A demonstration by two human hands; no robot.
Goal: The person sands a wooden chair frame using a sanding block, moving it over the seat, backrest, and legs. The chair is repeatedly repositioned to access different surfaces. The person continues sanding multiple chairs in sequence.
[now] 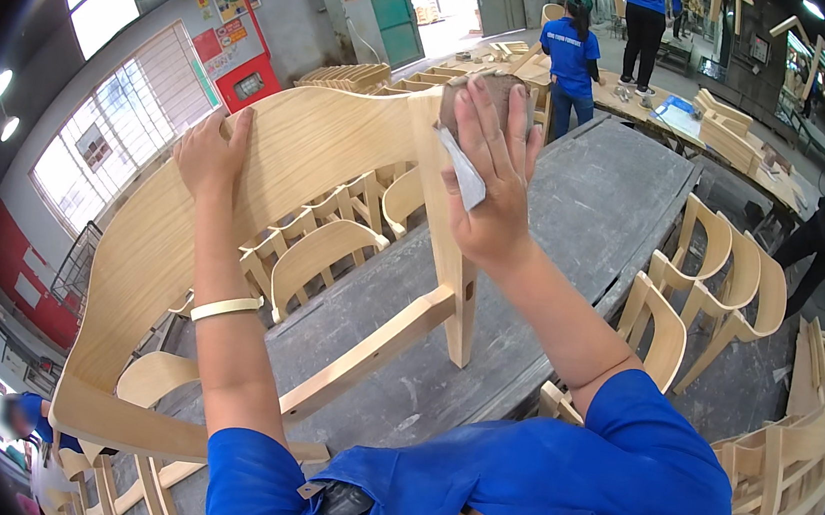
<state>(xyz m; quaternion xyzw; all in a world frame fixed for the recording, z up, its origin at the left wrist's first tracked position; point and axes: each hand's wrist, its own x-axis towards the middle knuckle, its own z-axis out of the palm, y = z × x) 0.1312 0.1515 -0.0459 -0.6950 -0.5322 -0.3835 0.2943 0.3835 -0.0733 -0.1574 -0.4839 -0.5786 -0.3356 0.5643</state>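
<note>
A pale wooden chair frame (345, 130) with a wide curved backrest is tilted up on the grey worktable. My left hand (214, 151) is closed over the backrest's upper edge, thumb on the near face and fingers hooked behind. At the right end of the backrest, by the top of a leg, my right hand (490, 170) presses a folded sheet of sandpaper (463, 174) against the wood. Its fingers lie extended over the sheet's brown side, while a pale grey flap sticks out near the thumb. The wood under the sheet is hidden.
The grey worktable (578, 210) runs away from me. Several similar chairs (321, 263) stand beyond the frame, with more chairs (724, 260) on the right and stacked parts (781, 477) at lower right. Other people (571, 58) work at a bench (640, 105) farther off.
</note>
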